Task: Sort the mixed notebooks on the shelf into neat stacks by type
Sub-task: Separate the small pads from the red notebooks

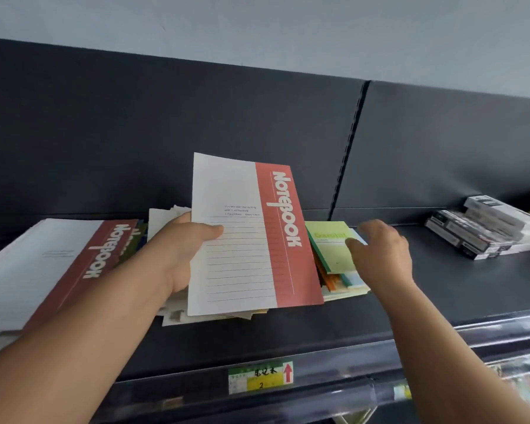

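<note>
My left hand (186,251) grips a white notebook with a red "NOTEBOOK" band (251,240) by its left edge, lifted and tilted above a messy pile of mixed notebooks (196,316) on the dark shelf (318,328). My right hand (380,252) hovers with fingers apart over a light green notebook (331,243) that tops a small stack of coloured notebooks (349,286). I cannot tell whether its fingertips touch the cover. At the left lies a stack of matching red-band notebooks (58,264).
Stacked black-and-white boxed items (487,231) stand at the back right of the shelf. A price label strip (260,377) runs along the shelf's front rail. Dark back panels rise behind, and bare shelf lies between the green stack and the boxes.
</note>
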`<state>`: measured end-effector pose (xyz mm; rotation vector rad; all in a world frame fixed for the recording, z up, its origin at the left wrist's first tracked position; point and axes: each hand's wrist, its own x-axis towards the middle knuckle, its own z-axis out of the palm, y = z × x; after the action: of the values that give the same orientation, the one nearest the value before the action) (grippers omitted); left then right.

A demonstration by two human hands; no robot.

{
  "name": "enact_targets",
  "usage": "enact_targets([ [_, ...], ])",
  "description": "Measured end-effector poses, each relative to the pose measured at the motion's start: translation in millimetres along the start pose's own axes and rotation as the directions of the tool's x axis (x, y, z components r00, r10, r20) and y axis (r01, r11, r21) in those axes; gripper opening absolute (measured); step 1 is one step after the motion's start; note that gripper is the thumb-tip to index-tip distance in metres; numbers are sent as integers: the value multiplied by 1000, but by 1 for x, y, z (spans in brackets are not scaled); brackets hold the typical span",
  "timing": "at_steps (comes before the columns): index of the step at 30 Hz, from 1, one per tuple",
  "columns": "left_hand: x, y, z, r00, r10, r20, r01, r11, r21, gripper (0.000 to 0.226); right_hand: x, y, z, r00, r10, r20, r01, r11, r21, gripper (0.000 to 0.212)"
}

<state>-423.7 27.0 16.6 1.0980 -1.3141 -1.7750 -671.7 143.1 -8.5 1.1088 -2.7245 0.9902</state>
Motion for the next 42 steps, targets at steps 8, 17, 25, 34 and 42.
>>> enact_targets([
  [8,-19,6,-17,993,6,-115,-13,998,-60,20,-29,-84,21,809,-168,563,-327,668,669,22],
  [17,-49,16,-117,919,-67,-389,-36,967,-251,24,-65,-172,79,708,-295,641,-329,666,670,8],
  [25,-79,21,-220,798,-66,-599,-129,952,-277,31,-104,-254,129,665,-304,682,-340,690,639,15],
  [34,-104,34,-306,614,11,-789,-178,976,-125,26,-128,-299,179,689,-241,684,-298,766,570,14],
  [42,-97,36,-315,666,-10,-746,-126,984,-126,22,-141,-306,192,770,-268,578,3,909,418,20],
])
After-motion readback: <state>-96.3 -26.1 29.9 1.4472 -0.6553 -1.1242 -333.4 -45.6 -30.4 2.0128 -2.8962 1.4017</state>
